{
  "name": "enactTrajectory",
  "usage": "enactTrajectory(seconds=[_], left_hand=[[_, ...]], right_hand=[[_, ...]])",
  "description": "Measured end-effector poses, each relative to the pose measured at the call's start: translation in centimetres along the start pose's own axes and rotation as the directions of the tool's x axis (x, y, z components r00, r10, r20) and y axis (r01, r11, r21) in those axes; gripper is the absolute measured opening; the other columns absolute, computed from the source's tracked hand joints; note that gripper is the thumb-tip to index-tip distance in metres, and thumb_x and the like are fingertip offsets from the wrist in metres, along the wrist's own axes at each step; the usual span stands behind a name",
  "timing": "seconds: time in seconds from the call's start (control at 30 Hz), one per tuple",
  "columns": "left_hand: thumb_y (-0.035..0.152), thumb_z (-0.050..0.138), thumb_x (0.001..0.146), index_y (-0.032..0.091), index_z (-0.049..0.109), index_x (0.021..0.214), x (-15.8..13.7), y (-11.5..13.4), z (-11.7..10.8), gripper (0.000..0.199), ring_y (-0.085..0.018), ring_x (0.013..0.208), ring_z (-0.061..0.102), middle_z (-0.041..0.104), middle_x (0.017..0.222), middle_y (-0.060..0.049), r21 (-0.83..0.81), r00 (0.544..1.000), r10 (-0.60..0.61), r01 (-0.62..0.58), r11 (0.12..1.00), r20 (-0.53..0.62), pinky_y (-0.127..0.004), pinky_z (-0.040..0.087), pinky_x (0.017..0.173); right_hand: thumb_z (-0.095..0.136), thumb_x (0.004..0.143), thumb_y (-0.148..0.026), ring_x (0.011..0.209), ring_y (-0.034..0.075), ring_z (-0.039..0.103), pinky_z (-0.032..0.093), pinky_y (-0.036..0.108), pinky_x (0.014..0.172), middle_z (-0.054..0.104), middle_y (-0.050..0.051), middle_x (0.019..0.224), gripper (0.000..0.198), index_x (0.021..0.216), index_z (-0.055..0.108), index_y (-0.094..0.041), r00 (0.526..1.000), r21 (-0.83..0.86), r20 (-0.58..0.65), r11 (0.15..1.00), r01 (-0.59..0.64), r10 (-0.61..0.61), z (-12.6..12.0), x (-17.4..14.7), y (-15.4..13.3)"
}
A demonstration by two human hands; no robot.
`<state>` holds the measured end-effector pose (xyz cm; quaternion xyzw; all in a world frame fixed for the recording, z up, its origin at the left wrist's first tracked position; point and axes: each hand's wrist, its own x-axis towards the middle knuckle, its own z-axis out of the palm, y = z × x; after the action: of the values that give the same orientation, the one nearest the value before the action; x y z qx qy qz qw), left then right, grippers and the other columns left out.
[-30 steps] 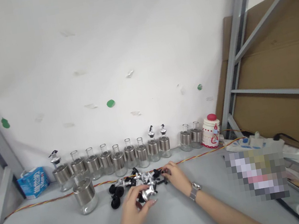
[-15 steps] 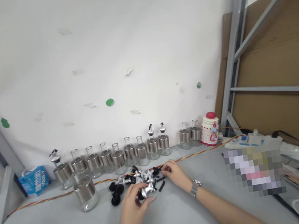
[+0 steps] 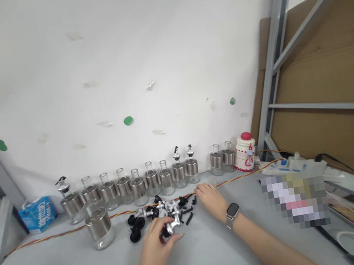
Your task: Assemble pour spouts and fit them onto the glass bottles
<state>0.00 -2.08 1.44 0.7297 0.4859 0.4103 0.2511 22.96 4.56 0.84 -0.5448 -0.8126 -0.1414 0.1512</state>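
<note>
My left hand (image 3: 158, 235) grips a silver pour spout (image 3: 172, 228) with a black base, thumb and fingers around it, just above the table. My right hand (image 3: 211, 197), wearing a watch, is palm down at the right edge of a pile of parts, its fingers stretched forward and its thumb hidden. Close to its fingertips lies a small black piece (image 3: 194, 200). The pile holds silver spout parts (image 3: 170, 206), round black stoppers (image 3: 135, 234) and slim black pieces (image 3: 189, 218). A glass bottle (image 3: 100, 229) with a steel band and an uncapped neck stands left of the pile.
Several similar bottles (image 3: 138, 187) line the wall; some carry spouts (image 3: 176, 153). A blue carton (image 3: 38, 214) stands at left, a white and red jar (image 3: 245, 152) at right. A twisted cable (image 3: 74, 231) crosses the table. A power strip (image 3: 299, 164) and a blurred-out item lie at right.
My right hand has moved slightly right, rolled palm down and straightened its fingers from a pinch. My left hand still holds the spout. The camera view has shifted slightly.
</note>
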Motion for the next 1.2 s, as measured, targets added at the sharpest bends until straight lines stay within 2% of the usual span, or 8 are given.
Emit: enactTrajectory(seconds=[0.23, 0.47, 0.63, 0.77, 0.83, 0.93, 1.2], left_hand=[[0.036, 0.061, 0.067, 0.023, 0.061, 0.089, -0.1, -0.1, 0.0, 0.026, -0.018, 0.072, 0.056, 0.061, 0.089, -0.004, -0.009, 1.0, 0.011, -0.011, 1.0, 0.005, -0.024, 0.044, 0.053], [0.037, 0.059, 0.069, 0.022, 0.059, 0.093, 0.0, -0.3, 0.1, 0.027, -0.018, 0.073, 0.055, 0.059, 0.091, -0.005, 0.032, 0.999, 0.0, -0.002, 0.999, 0.049, -0.025, 0.044, 0.056], [0.036, 0.058, 0.071, 0.023, 0.058, 0.094, 0.0, -0.6, 0.0, 0.027, -0.018, 0.076, 0.054, 0.058, 0.093, -0.005, 0.073, 0.997, 0.006, -0.011, 0.997, 0.071, -0.025, 0.044, 0.058], [0.036, 0.058, 0.071, 0.022, 0.057, 0.094, 0.1, -0.8, 0.1, 0.027, -0.018, 0.073, 0.054, 0.058, 0.091, -0.004, 0.075, 0.997, 0.007, -0.013, 0.997, 0.076, -0.025, 0.044, 0.057], [0.036, 0.059, 0.07, 0.023, 0.057, 0.094, 0.1, -0.8, 0.1, 0.027, -0.018, 0.073, 0.054, 0.058, 0.09, -0.004, 0.064, 0.997, 0.007, -0.012, 0.998, 0.074, -0.024, 0.044, 0.056], [0.036, 0.059, 0.07, 0.023, 0.058, 0.094, 0.1, -0.8, 0.1, 0.027, -0.018, 0.074, 0.054, 0.058, 0.091, -0.004, 0.049, 0.998, 0.004, -0.007, 0.999, 0.069, -0.024, 0.043, 0.056], [0.037, 0.061, 0.068, 0.023, 0.059, 0.093, 0.1, -0.9, 0.2, 0.028, -0.018, 0.071, 0.055, 0.058, 0.089, -0.004, 0.045, 0.998, -0.012, 0.009, 0.999, 0.067, -0.024, 0.043, 0.055]], right_hand=[[0.039, 0.078, 0.002, 0.086, 0.02, 0.049, 0.034, 0.03, 0.076, 0.056, 0.007, 0.091, 0.027, 0.087, 0.058, -0.015, 0.999, -0.062, 0.043, 0.998, 0.007, -0.005, 0.5, 0.1, 0.0], [0.044, 0.078, -0.002, 0.086, 0.025, 0.049, 0.034, 0.035, 0.079, 0.058, 0.013, 0.086, 0.019, 0.084, 0.06, -0.011, 0.999, -0.047, 0.048, 0.998, 0.028, -0.026, -0.1, 0.1, -0.8], [0.045, 0.075, 0.0, 0.088, 0.026, 0.049, 0.035, 0.037, 0.081, 0.058, 0.014, 0.085, 0.019, 0.081, 0.06, -0.011, 1.0, 0.065, 0.015, 0.998, -0.005, 0.004, 0.2, 0.0, -1.3], [0.044, 0.074, 0.001, 0.089, 0.024, 0.051, 0.036, 0.036, 0.083, 0.059, 0.013, 0.085, 0.021, 0.076, 0.06, -0.012, 0.996, 0.253, -0.024, 0.965, -0.076, 0.085, 0.9, 0.3, -0.7], [0.044, 0.074, 0.0, 0.085, 0.021, 0.054, 0.039, 0.033, 0.08, 0.061, 0.01, 0.083, 0.021, 0.077, 0.061, -0.013, 0.989, 0.378, -0.035, 0.918, -0.119, 0.143, 1.4, 0.4, 0.1], [0.045, 0.073, -0.004, 0.079, 0.017, 0.058, 0.044, 0.028, 0.074, 0.063, 0.007, 0.083, 0.02, 0.083, 0.06, -0.014, 0.965, 0.567, -0.033, 0.8, -0.196, 0.26, 2.2, 0.6, 1.6], [0.06, 0.061, -0.012, 0.069, 0.019, 0.06, 0.046, 0.034, 0.072, 0.065, 0.005, 0.07, 0.009, 0.069, 0.063, -0.015, 0.882, 0.886, 0.099, 0.363, -0.29, 0.462, 3.4, 0.8, 2.9]])
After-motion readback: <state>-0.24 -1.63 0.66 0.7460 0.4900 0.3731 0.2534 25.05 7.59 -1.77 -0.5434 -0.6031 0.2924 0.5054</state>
